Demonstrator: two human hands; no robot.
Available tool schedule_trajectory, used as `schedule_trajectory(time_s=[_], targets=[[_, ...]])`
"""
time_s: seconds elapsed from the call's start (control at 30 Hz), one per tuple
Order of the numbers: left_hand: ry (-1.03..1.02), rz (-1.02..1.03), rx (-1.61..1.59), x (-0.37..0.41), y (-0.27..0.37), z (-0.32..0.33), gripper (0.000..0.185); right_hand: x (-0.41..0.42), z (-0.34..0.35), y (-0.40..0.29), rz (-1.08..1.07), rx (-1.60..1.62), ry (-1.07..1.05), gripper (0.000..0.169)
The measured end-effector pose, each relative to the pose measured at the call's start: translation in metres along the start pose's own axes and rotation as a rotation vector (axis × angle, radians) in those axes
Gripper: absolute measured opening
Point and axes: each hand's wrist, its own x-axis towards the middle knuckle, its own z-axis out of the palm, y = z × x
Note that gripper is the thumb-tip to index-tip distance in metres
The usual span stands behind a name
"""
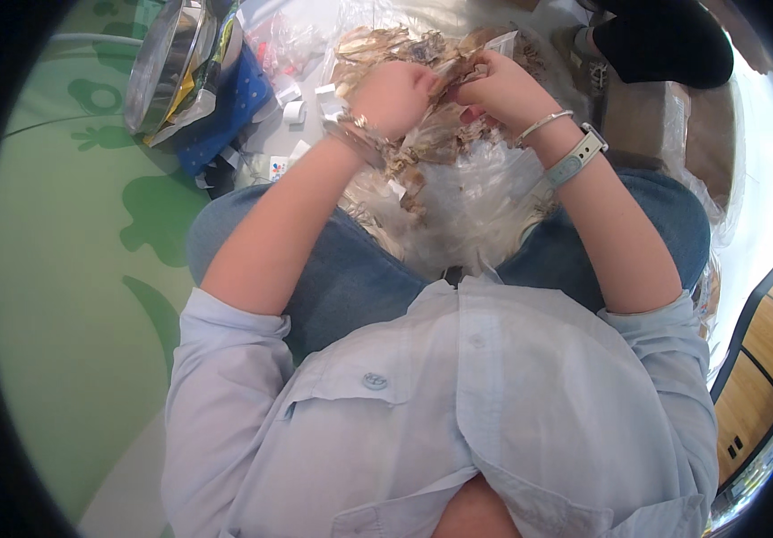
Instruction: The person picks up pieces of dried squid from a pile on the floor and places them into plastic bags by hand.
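Note:
Between my legs lies a heap of brown, papery dried seafood, apparently dried squid (379, 47), on and around clear plastic bags. My left hand (396, 94) is curled at the near left of the heap, fingers closed on a dried squid piece (450, 70). Gripping the same piece from the other side is my right hand (500, 87), its thumb and fingers bent inward. More curled, tentacle-like bits (400, 161) hang below the hands. Under them spreads a crumpled clear plastic bag (473, 202).
At the upper left, a round metal tin (164, 67) leans beside a blue dotted bag (225, 128). White paper scraps (294, 112) lie near it. Cardboard boxes (642, 128) stand on the right, below another person's dark-clothed leg (662, 44). A green patterned surface (57, 235) extends left.

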Motion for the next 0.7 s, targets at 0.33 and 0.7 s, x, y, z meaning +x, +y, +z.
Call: schedule_trajectory(time_s=[0.33,0.7], targets=[[-0.264,0.036,-0.296,0.013,-0.011,-0.03,0.029,-0.018,-0.014,-0.019,-0.845,-0.827,0.45,0.016],[-0.157,0.081,0.134,-0.012,0.015,-0.039,0.027,-0.029,0.006,-0.017,-0.782,-1.113,0.108,0.006]])
